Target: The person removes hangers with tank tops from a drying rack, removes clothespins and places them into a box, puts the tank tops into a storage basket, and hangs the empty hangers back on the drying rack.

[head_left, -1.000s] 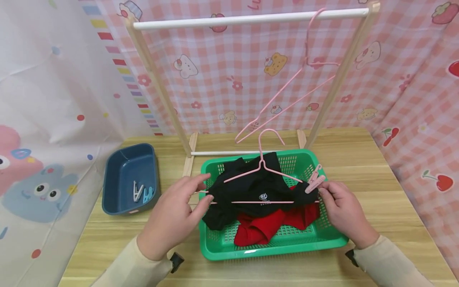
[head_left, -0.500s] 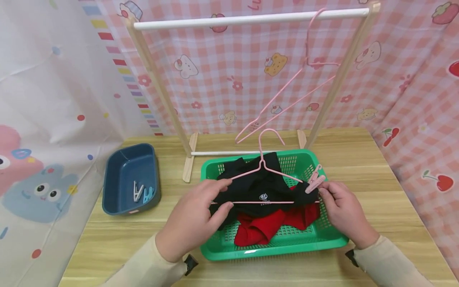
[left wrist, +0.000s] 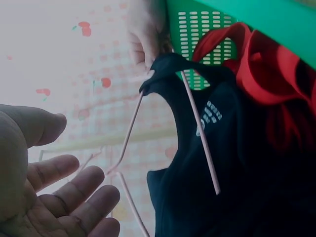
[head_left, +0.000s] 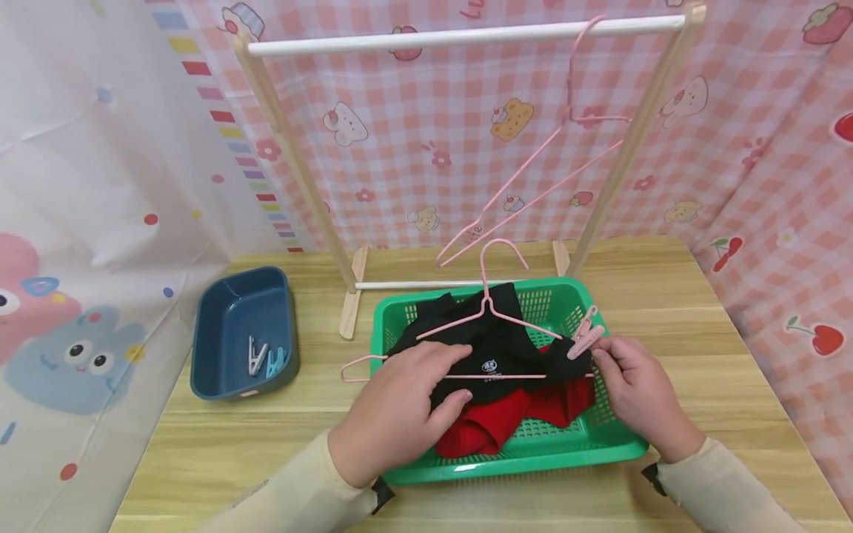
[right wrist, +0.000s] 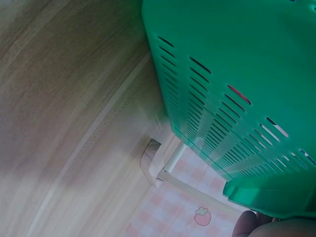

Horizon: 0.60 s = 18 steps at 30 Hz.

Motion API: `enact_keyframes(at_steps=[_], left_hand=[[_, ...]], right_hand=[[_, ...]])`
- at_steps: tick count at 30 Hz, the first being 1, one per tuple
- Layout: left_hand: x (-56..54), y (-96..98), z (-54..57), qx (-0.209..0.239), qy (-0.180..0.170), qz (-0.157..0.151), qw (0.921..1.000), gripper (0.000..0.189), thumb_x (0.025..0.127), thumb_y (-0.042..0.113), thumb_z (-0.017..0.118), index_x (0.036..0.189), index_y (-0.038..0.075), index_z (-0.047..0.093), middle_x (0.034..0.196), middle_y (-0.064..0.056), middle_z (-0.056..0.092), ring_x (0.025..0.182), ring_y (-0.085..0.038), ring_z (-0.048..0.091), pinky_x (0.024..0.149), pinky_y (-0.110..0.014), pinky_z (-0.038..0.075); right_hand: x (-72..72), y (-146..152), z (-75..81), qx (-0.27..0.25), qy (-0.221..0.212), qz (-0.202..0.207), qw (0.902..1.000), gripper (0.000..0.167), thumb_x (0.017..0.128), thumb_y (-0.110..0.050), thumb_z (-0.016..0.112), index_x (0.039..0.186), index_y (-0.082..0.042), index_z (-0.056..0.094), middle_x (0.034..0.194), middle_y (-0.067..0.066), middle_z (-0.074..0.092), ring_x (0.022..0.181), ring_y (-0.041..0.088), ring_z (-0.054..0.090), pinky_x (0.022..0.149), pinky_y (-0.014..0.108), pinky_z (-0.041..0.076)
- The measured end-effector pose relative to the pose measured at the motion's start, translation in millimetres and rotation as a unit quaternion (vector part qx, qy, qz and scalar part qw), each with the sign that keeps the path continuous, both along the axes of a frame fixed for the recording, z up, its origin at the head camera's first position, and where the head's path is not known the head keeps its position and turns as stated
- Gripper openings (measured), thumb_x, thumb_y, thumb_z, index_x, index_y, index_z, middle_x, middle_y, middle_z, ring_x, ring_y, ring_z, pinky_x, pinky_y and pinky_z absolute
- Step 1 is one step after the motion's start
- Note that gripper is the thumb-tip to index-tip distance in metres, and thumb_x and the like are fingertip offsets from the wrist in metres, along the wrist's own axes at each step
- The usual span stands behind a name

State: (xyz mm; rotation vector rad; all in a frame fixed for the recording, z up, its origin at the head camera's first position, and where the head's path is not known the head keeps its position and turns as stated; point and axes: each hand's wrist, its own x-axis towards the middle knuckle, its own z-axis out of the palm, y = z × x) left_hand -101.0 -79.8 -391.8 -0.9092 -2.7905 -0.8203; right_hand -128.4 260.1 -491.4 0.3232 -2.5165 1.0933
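Note:
A pink wire clothes hanger (head_left: 488, 305) lies over the green basket (head_left: 513, 466), its right arm through the strap of a black tank top (head_left: 480, 340). A pink clothespin (head_left: 585, 340) clips that strap to the hanger. My right hand (head_left: 643, 392) pinches the hanger's right end beside the clothespin; its grip is partly hidden. Spread above the black top, my left hand (head_left: 406, 407) holds nothing, as its bare palm (left wrist: 54, 212) in the left wrist view confirms. The hanger's left end pokes out past the basket's left rim.
Under the black top, a red garment (head_left: 486, 426) lies in the basket. A blue bin (head_left: 243, 326) at left contains a white clothespin (head_left: 255, 355) and a blue clothespin (head_left: 275, 361). Behind stands a rack (head_left: 466, 35) with another pink hanger (head_left: 513, 181) on its bar.
My left hand has moved rightward from the hanger's left end to over the middle of the black tank top, uncovering that end. My right hand, the hanger and the basket stay in place.

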Motion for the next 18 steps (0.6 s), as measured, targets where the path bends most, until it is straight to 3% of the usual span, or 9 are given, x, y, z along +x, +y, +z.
enact_keyframes(at_steps=[8,18], left_hand=[[-1.9,12.2,-4.1,-0.026,-0.014,-0.008,0.9995,0.05,0.099,0.034,0.071,0.144,0.015,0.062,0.135,-0.001,0.068,0.125,-0.019,0.065,0.111,-0.042,0.051],[-10.1,33.9,-10.7,-0.074,-0.009,-0.022,0.997,0.054,0.101,0.038,0.069,0.148,0.015,0.059,0.14,-0.001,0.065,0.13,-0.02,0.062,0.112,-0.044,0.05]], right_hand=[[2.7,-1,1.6,0.002,-0.027,-0.002,0.9996,0.012,0.102,0.001,0.064,0.102,-0.004,0.075,0.102,0.011,0.072,0.093,-0.004,0.049,0.079,0.01,0.041],[1.5,-1,1.7,-0.004,-0.002,-0.003,1.0,0.013,0.099,0.004,0.065,0.099,-0.005,0.075,0.1,0.01,0.073,0.095,-0.009,0.048,0.081,0.01,0.041]])
